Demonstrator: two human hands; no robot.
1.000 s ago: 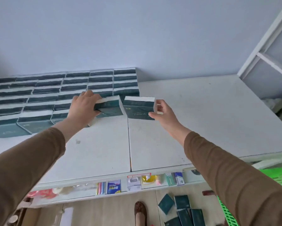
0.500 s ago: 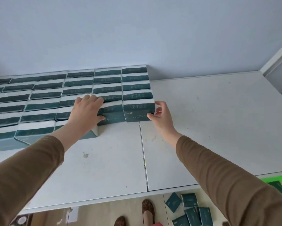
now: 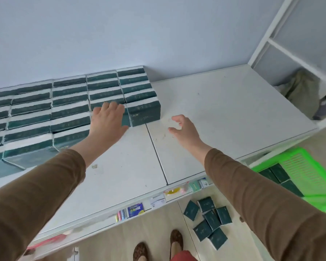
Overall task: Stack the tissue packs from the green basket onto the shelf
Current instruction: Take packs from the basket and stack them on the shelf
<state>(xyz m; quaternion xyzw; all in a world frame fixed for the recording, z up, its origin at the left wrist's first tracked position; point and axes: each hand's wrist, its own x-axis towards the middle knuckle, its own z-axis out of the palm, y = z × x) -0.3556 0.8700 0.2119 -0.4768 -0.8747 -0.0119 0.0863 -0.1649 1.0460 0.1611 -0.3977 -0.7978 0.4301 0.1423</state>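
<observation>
The left hand [image 3: 107, 120] lies flat with straight fingers on a tissue pack [image 3: 126, 120] in the front row on the shelf [image 3: 224, 110], hiding most of it. The right hand [image 3: 183, 129] hovers empty, fingers loosely curled. The green basket [image 3: 297, 166], cut off at the right edge, holds more packs [image 3: 280, 173]. The left rows are blurred.

white shelf [image 3: 224, 117], rows of tissue packs [image 3: 69, 110]
</observation>
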